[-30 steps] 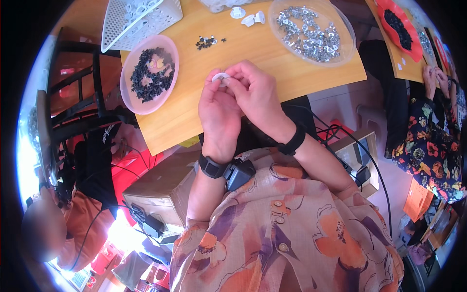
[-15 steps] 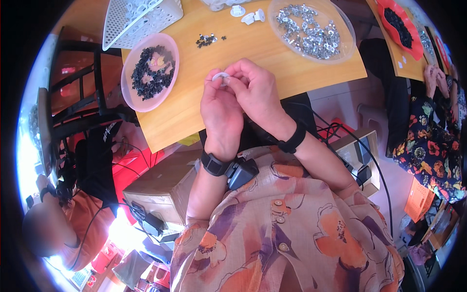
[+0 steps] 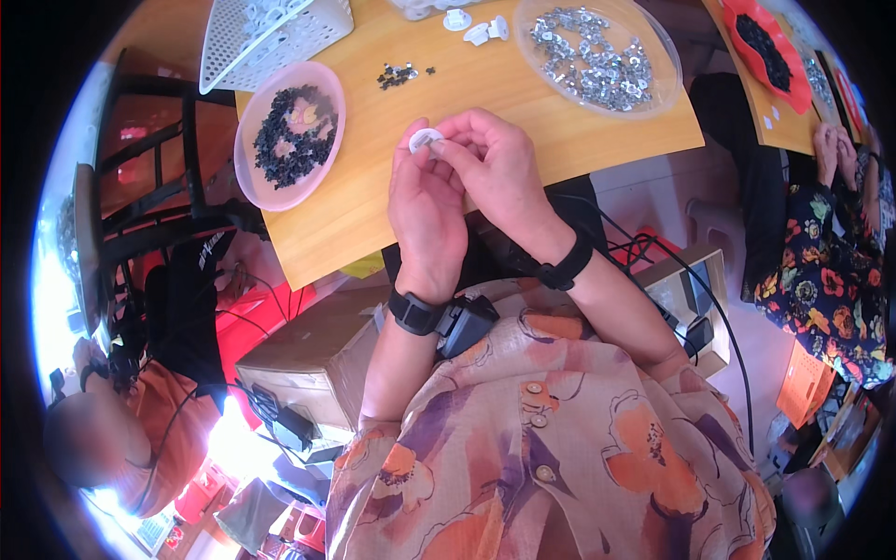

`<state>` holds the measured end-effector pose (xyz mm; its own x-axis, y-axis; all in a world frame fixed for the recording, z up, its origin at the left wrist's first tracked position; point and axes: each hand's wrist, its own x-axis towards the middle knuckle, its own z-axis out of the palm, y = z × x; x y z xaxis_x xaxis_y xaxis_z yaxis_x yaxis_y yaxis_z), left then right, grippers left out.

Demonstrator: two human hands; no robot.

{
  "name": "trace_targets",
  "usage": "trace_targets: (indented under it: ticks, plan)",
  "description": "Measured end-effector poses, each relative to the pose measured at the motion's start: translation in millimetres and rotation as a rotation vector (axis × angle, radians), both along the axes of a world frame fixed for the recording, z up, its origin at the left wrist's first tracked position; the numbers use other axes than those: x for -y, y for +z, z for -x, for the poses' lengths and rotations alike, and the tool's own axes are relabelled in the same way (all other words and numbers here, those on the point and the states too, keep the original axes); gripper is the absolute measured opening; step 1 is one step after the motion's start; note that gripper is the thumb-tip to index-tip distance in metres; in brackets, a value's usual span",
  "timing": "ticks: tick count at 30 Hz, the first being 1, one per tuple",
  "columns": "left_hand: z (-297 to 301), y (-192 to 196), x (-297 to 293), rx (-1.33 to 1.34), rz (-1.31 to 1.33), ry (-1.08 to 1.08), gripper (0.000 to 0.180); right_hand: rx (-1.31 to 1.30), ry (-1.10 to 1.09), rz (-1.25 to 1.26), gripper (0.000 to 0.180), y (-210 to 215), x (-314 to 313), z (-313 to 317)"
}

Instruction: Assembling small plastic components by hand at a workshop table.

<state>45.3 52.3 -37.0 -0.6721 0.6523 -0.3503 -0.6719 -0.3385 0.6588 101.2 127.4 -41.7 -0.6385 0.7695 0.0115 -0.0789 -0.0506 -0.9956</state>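
Between my hands, over the wooden table (image 3: 364, 201), is a small round white plastic piece (image 3: 425, 140). My left hand (image 3: 427, 215) grips it at the rim with its palm turned up. Thumb and fingertips of my right hand (image 3: 499, 168) pinch the same piece from the right. Whatever lies under the right thumb is too small to make out. Beyond my hands sits a little pile of black and silver parts (image 3: 397, 75). Left of them stands a pink bowl of small black parts (image 3: 289, 140); to the far right, a clear tray holds silver metal parts (image 3: 597, 70).
A white perforated basket (image 3: 317, 42) with pale pieces stands at the far left. Several white round pieces (image 3: 481, 34) lie at the far edge. A cardboard box (image 3: 299, 350) is below the table. Co-workers sit on both sides; one's hands (image 3: 831, 149) are at another table.
The white piece has tilted so its round face shows more. Both hands have shifted slightly, still holding it.
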Motion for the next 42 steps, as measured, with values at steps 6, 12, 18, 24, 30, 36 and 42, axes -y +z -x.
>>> trace_targets:
  ticks: [6,12,18,24,30,36,42]
  plan:
    - [-2,2,-1,0.007,0.012,0.023,0.034,0.001,-0.013,-0.025,0.009,2,1,0]
    - [-1,2,2,0.005,0.014,0.051,0.028,0.028,-0.031,-0.111,0.006,9,11,-3]
    - [-3,7,5,0.044,0.024,0.065,0.025,0.026,-0.07,-0.317,0.006,-1,17,-3]
    - [-7,12,12,0.041,0.011,0.065,0.022,0.007,-0.047,-0.233,0.006,7,23,-7]
    - [-9,7,24,0.088,-0.175,0.018,0.015,0.067,-0.108,-0.617,0.006,15,30,-19]
    - [-16,14,30,0.06,-0.089,-0.024,0.021,-0.01,-0.093,-0.276,0.006,21,38,-28]
    - [-28,25,33,-0.04,-0.046,-0.037,0.026,-0.021,-0.043,-0.187,0.008,30,38,-35]
